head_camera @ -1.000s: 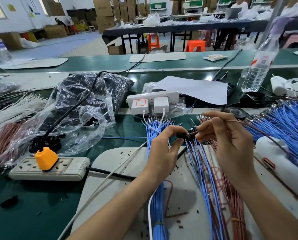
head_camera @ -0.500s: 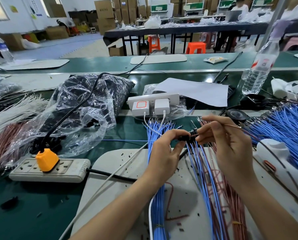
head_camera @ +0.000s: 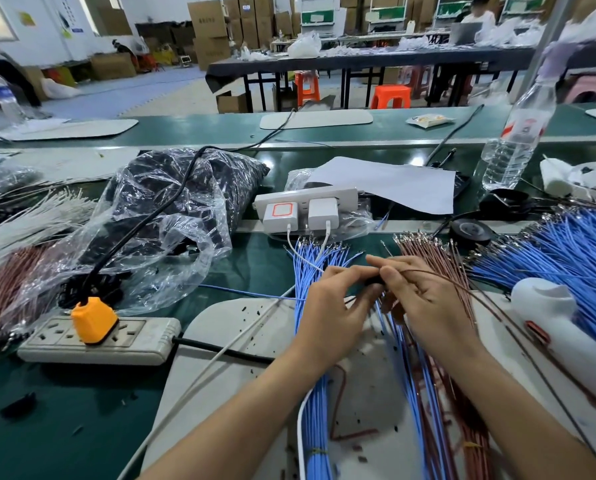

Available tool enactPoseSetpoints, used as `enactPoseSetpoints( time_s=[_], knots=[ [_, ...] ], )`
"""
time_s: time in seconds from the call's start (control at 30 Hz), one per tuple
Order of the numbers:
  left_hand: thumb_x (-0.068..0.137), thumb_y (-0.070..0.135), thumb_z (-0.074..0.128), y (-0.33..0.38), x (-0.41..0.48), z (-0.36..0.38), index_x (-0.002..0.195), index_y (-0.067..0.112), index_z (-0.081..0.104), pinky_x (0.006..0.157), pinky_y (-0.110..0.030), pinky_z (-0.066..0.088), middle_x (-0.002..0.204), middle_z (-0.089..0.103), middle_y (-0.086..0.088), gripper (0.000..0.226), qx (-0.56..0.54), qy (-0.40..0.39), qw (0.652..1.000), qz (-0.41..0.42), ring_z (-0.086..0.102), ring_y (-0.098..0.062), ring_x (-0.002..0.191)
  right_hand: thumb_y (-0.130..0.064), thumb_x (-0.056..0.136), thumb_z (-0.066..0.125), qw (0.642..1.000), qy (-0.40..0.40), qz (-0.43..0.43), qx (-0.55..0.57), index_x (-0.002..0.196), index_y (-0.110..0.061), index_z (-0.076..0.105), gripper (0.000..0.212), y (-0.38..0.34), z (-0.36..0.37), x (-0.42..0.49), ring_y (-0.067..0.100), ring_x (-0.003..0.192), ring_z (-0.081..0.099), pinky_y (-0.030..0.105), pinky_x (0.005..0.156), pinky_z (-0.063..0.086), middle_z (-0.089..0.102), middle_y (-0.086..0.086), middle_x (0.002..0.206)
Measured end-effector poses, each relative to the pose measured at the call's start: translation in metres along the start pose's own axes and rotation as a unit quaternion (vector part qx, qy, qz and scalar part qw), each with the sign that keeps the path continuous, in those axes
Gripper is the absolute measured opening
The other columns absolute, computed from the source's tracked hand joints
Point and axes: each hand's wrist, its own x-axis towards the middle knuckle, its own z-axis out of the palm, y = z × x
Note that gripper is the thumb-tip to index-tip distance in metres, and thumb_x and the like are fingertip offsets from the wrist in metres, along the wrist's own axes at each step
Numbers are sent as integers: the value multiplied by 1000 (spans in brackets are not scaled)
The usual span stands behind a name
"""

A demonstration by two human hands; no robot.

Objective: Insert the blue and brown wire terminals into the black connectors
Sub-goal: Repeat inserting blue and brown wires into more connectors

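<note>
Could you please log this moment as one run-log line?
left hand: pinches black connector | right hand: pinches brown wire | seating: hidden

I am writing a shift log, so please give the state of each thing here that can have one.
Left hand: pinches the small black connector.
Right hand: pinches a thin brown wire at the connector; seating hidden by fingers.
Orange plug: plugged into the grey power strip.
Two white chargers: plugged into the white power strip.
Clear plastic water bottle: upright.
</note>
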Motion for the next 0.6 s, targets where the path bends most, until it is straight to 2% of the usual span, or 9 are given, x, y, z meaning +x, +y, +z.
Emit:
enactPoseSetpoints(
  time_s=[0.1,0.13,0.23,0.33,0.4,0.47,0.53,0.6],
  knots=[
    [87,-1,62,0,1,-2,107,8,69,83,-11,44,99,68,-3,22,-22,16,1000,13,59,-5,91,-25,84,61,991,-20,83,103,121,-28,61,37,2,-3,0,11,65,62,21,59,52,69,-7,94],
    [88,-2,61,-1,1,-2,106,6,68,85,-16,47,102,66,-5,21,-34,24,999,16,60,-6,95,-20,85,61,985,-27,93,140,123,-27,61,39,2,-5,1,13,66,63,23,60,53,69,-8,93],
    [88,-1,60,-2,2,-2,105,4,66,87,-23,50,104,57,-9,18,-60,46,997,18,60,-10,97,3,88,58,978,-57,86,180,120,-24,64,42,1,-8,0,17,73,67,25,67,56,71,5,96],
    [87,5,60,-2,1,-2,103,7,66,83,-18,47,99,60,-5,17,-59,40,997,31,59,-8,93,-7,80,68,984,-69,62,153,114,-22,65,38,1,-4,-1,18,73,67,25,67,56,71,9,94],
    [87,9,59,-2,1,-2,102,12,65,81,-17,46,97,63,-3,16,-72,25,997,25,60,-9,90,-14,75,70,984,-66,48,156,105,-22,67,31,0,1,-2,17,69,65,24,63,55,71,8,84],
    [89,9,59,-2,1,-4,102,15,63,77,-18,49,92,65,1,15,-125,8,992,-10,63,-7,85,-15,72,72,987,-51,43,148,97,-22,66,26,0,3,-2,14,60,62,21,58,52,68,3,71],
    [91,4,58,-3,2,-5,99,15,63,73,-16,48,85,66,10,14,-188,15,980,-61,62,-2,78,-6,73,72,986,-55,68,140,98,-17,63,29,-2,2,-2,13,55,59,20,54,50,63,1,62],
    [93,1,55,-6,5,-5,94,16,64,72,-16,48,81,67,11,18,-236,58,962,-125,60,-2,74,-4,69,73,970,-115,137,165,103,-8,56,38,-6,-1,-2,14,51,57,21,50,48,60,2,60]
  ],
)
